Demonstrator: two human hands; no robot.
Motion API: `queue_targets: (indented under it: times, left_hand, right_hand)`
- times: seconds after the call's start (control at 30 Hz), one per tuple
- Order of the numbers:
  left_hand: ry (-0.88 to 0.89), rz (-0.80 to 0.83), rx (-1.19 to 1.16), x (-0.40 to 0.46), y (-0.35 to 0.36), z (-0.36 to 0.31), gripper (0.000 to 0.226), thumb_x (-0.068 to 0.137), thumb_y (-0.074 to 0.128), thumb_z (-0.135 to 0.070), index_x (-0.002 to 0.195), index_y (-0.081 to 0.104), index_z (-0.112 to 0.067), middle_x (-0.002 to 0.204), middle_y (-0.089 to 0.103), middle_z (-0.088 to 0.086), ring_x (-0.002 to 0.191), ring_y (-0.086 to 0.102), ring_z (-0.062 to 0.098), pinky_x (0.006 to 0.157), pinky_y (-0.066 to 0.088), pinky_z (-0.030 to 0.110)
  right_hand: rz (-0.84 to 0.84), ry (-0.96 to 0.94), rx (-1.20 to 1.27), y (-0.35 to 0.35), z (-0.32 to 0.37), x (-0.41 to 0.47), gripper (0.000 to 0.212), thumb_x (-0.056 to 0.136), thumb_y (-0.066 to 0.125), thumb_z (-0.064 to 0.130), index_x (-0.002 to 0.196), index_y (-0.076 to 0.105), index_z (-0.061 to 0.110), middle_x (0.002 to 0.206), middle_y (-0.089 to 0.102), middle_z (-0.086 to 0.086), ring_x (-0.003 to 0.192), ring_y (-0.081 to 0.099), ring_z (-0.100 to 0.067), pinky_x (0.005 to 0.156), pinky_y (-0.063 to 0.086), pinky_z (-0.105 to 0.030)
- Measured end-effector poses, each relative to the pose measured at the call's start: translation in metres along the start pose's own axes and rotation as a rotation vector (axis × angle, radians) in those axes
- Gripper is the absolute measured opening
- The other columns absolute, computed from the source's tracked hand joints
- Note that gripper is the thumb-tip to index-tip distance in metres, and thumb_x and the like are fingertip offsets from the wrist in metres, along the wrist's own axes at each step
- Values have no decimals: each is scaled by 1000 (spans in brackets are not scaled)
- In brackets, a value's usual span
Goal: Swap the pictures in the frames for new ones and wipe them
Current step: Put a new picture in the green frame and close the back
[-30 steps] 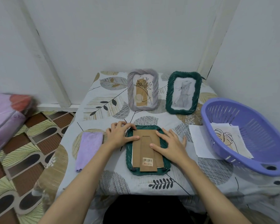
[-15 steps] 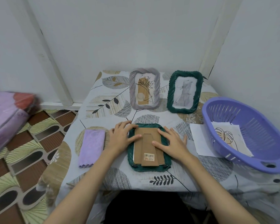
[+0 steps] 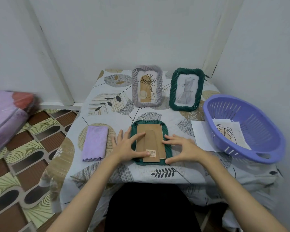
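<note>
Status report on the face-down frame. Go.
Left hand and right hand open, fingers spread on the face-down green frame. Cardboard backing still on. Nothing in the way; purple cloth lies left.

A barcode sticker (image 3: pixel 151 152) sits on the cardboard backing (image 3: pixel 149 139) of the face-down frame; its print is too small to read.

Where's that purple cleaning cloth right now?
In the head view, the purple cloth lies folded flat on the table's left side, just left of the left hand and the face-down green frame.
</note>
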State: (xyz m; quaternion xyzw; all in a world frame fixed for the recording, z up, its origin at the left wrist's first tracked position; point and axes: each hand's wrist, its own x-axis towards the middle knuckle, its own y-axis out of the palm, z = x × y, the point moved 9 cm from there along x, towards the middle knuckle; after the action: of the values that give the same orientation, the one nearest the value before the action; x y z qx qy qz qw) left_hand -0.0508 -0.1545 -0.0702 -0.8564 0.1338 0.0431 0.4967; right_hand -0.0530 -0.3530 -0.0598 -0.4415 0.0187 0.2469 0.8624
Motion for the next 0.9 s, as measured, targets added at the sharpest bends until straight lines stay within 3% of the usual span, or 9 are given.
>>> queue_targets:
  times: [0.1,0.17,0.3,0.43,0.9]
  left_hand:
    - [3,4,-17,-1,1,-2,78,63,62,-71,131,25,-62,157,-8,-4,143,-16,29,111,-11,58]
    - [-1,8,-19,-1,0,-2,78,63,63,-70,131,25,-62,157,-8,-5,143,-16,28,111,-11,57]
    - [8,8,-10,-1,1,-1,78,63,61,-72,131,24,-63,157,-9,-4,142,-17,29,111,-11,58]
    - [11,8,4,-1,2,-2,78,64,60,-71,132,23,-63,157,-10,-4,143,-16,28,111,-12,57]
    - [13,2,26,-1,2,-1,77,66,59,-71,133,22,-62,157,-10,-3,143,-15,28,111,-11,58]
  right_hand:
    - [-11,-16,6,1,0,0,70,51,72,69,115,47,62,147,30,22,142,15,-9,113,8,-58]
    - [-34,-16,-33,-1,3,-1,58,59,73,64,110,46,66,147,31,22,141,17,-12,113,8,-57]
    - [-30,-15,-172,0,12,-1,63,67,71,58,125,45,56,151,23,20,141,13,-13,111,3,-54]
    - [-15,-37,-186,0,13,0,65,66,70,61,125,45,56,154,11,21,143,4,-11,112,-4,-58]
    - [-153,-74,21,0,12,-2,44,80,69,39,116,48,54,149,30,15,142,16,-14,113,-1,-59]
